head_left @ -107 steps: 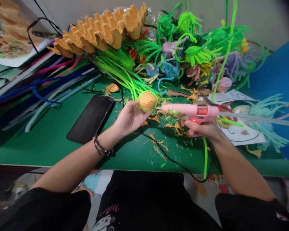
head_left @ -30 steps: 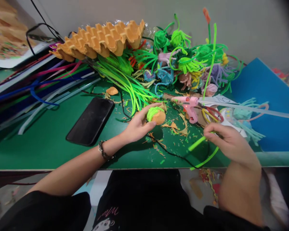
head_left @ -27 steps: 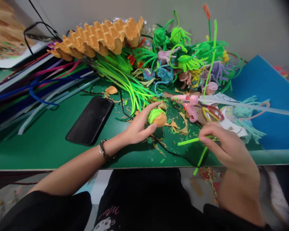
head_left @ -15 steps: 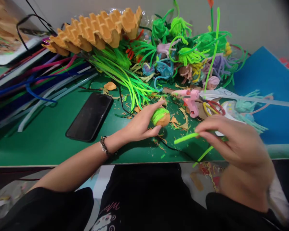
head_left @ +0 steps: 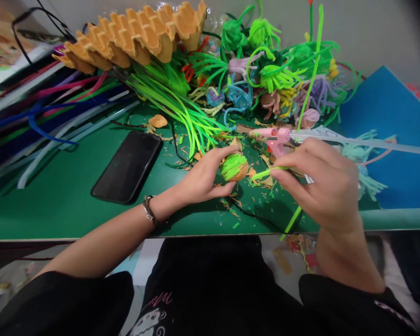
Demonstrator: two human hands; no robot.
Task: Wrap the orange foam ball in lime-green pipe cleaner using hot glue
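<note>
Over mid-surface (head_left: 66, 207) | our left hand (head_left: 203, 176) grips green-and-tan ball (head_left: 234, 167) | our right hand (head_left: 321, 182) pinches green strip (head_left: 263, 174), tip just raised to ball's 4 o'clock, beside it | both pieces, we judge, now near enough to join

Two bare hands: one left hand (head_left: 210, 175), one right hand (head_left: 322, 184). One held green-wrapped ball (head_left: 234, 166). One held lime pipe cleaner (head_left: 263, 174). One pink glue gun (head_left: 280, 139), one translucent glue stick (head_left: 357, 141). One smartphone (head_left: 127, 167). One bracelet (head_left: 149, 211). One orange egg tray (head_left: 136, 39), one loose cup piece (head_left: 157, 121). One blue sheet (head_left: 388, 140). Two black sleeves (head_left: 70, 303). Bundled green pipe cleaners (head_left: 177, 109): over ten, exact number unclear. Scraps (head_left: 266, 181): too many to count.
</note>
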